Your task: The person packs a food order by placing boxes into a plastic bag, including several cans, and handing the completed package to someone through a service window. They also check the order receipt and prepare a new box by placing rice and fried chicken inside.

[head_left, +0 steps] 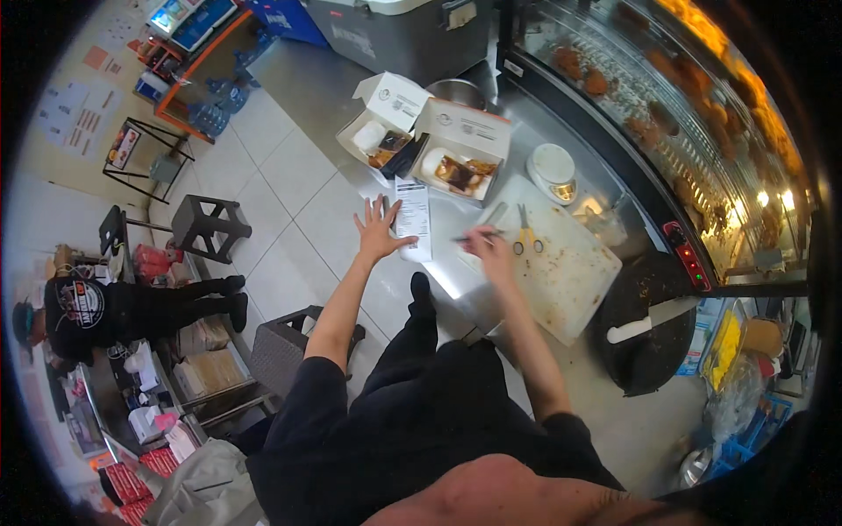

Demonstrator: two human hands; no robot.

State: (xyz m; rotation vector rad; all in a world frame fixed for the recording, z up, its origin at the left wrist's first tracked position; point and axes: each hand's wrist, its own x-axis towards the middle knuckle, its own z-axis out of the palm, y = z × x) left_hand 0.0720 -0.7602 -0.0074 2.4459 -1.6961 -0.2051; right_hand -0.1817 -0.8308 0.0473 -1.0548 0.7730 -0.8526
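Observation:
My left hand (381, 231) lies with its fingers spread, thumb and fingertips on the edge of a long white printed receipt (418, 216) on the steel counter. To the right, my right hand (489, 249) is closed on a thin dark pen (467, 239), apart from the receipt. Beside that hand, yellow-handled scissors (527, 238) rest on a stained white cutting board (561, 294). Beyond the receipt stand two open cardboard boxes, the left box (372, 93) and the right box (469, 127), each with white rice and sauced food.
A small white scale (553, 167) stands at the board's far end. A white-handled cleaver (649, 321) lies on a round dark chopping block (645, 364) by the glass food warmer (649, 114). Plastic stools (210, 226) and a person in black (132, 311) are at left.

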